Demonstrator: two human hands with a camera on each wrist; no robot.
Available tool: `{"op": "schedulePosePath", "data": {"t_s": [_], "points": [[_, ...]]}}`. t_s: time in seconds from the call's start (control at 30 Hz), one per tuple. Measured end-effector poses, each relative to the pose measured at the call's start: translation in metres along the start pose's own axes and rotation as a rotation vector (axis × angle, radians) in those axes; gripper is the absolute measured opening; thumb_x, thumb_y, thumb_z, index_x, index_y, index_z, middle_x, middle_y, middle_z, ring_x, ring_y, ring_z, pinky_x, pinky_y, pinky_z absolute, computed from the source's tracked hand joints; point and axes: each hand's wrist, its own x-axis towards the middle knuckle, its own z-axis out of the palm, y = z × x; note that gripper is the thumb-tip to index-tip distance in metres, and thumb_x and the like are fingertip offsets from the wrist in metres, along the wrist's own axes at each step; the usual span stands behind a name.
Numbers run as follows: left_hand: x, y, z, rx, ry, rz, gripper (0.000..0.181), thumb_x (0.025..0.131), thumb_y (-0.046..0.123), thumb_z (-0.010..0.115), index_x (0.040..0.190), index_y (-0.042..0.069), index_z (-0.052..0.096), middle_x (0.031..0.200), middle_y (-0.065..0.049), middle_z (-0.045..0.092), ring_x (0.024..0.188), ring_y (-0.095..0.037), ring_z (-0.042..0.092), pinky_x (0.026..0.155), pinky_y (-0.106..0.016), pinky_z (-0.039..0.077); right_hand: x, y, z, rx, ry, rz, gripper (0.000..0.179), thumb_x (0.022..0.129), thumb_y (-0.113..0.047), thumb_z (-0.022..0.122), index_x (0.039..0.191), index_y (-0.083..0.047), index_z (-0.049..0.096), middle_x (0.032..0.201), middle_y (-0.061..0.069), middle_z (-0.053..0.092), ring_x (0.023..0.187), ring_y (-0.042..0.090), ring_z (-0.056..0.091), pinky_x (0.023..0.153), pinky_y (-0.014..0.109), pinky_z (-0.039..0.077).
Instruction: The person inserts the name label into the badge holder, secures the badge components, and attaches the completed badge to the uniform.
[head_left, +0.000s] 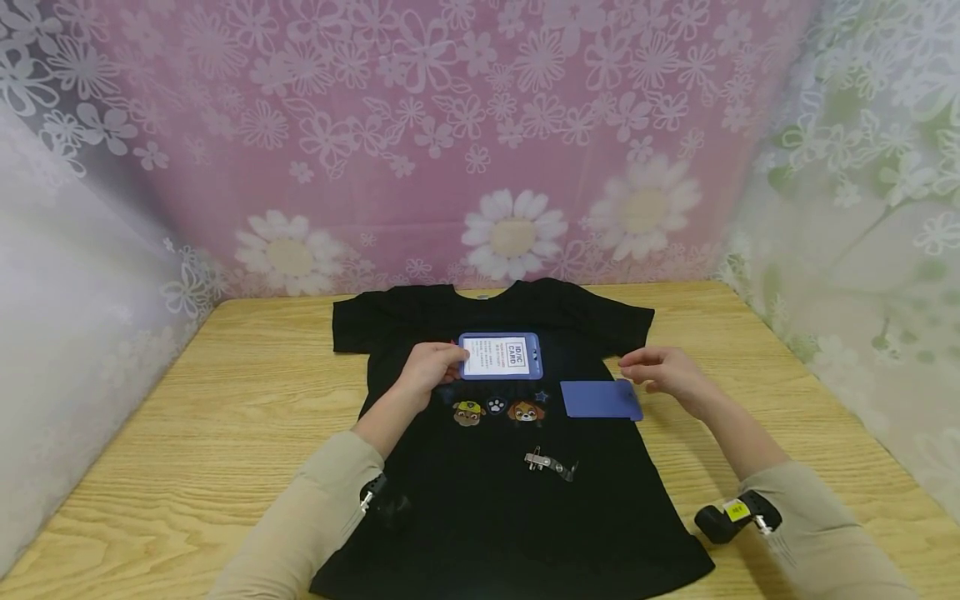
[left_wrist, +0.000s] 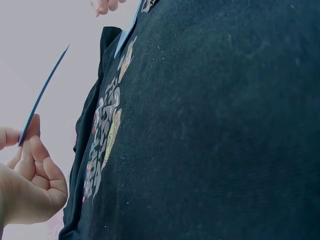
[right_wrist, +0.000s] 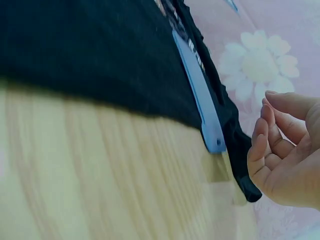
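Note:
My left hand (head_left: 430, 368) pinches one short edge of a blue badge holder (head_left: 497, 357) between thumb and fingers. The holder's face shows a white insert printed ID/IC CARD. Seen edge-on in the left wrist view, the holder (left_wrist: 44, 95) stands up off the shirt. A flat blue cover panel (head_left: 598, 400) lies on the right side of a black T-shirt (head_left: 480, 517), one end reaching over its edge. Just above that end hovers my right hand (head_left: 667, 377), fingers loosely bent with nothing in them. In the right wrist view this hand (right_wrist: 287, 150) is apart from the panel (right_wrist: 200, 95).
A metal badge clip with a dark strap (head_left: 551, 464) lies on the shirt below the cartoon dog prints (head_left: 527, 412). The shirt is spread flat on a wooden table (head_left: 187, 433). Floral cloths (head_left: 420, 150) hang behind and on both sides.

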Motion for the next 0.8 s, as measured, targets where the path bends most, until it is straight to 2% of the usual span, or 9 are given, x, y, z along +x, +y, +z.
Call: {"op": "schedulePosePath", "data": {"t_s": [0.17,0.3,0.43,0.6,0.8], "points": [[0.000,0.001,0.000,0.000,0.000,0.001,0.025,0.085,0.014,0.062,0.100,-0.005,0.067,0.085,-0.011,0.065,0.069,-0.017,0.054,0.071,-0.032,0.046,0.003,0.008,-0.006,-0.086,-0.025,-0.020,0.046,0.090,-0.023,0.061,0.120,0.010,0.052,0.110,0.016,0.060,0.087,0.019,0.053,0.073,0.034,0.044],[-0.001,0.000,0.001,0.010,-0.006,0.002,0.025,0.086,0.015,0.062,0.100,-0.005,0.067,0.085,-0.010,0.065,0.070,-0.017,0.055,0.071,-0.032,0.046,0.006,0.016,-0.010,-0.134,-0.053,-0.009,0.045,0.089,-0.021,0.063,0.120,0.009,0.052,0.102,0.013,0.060,0.081,0.021,0.051,0.064,0.031,0.043],[-0.001,0.000,0.001,0.018,-0.012,-0.002,0.025,0.086,0.015,0.062,0.100,-0.005,0.067,0.085,-0.010,0.065,0.069,-0.017,0.055,0.070,-0.031,0.045,0.009,0.021,-0.011,-0.179,-0.084,-0.009,0.046,0.088,-0.021,0.064,0.121,0.008,0.051,0.096,0.009,0.059,0.080,0.020,0.049,0.062,0.028,0.040],[-0.001,0.000,0.001,0.017,-0.015,0.001,0.025,0.085,0.014,0.062,0.100,-0.005,0.067,0.085,-0.010,0.065,0.069,-0.017,0.055,0.069,-0.030,0.045,0.013,0.021,-0.009,-0.272,-0.096,-0.039,0.050,0.083,-0.020,0.070,0.120,0.008,0.053,0.092,0.008,0.058,0.079,0.019,0.048,0.062,0.028,0.039],[0.000,0.000,0.002,0.016,-0.014,-0.007,0.025,0.086,0.014,0.062,0.101,-0.005,0.067,0.086,-0.010,0.065,0.070,-0.017,0.055,0.071,-0.032,0.046,0.016,0.017,-0.005,-0.402,-0.127,-0.109,0.048,0.080,-0.020,0.073,0.116,0.008,0.056,0.091,0.009,0.054,0.082,0.021,0.047,0.069,0.031,0.039]]}}
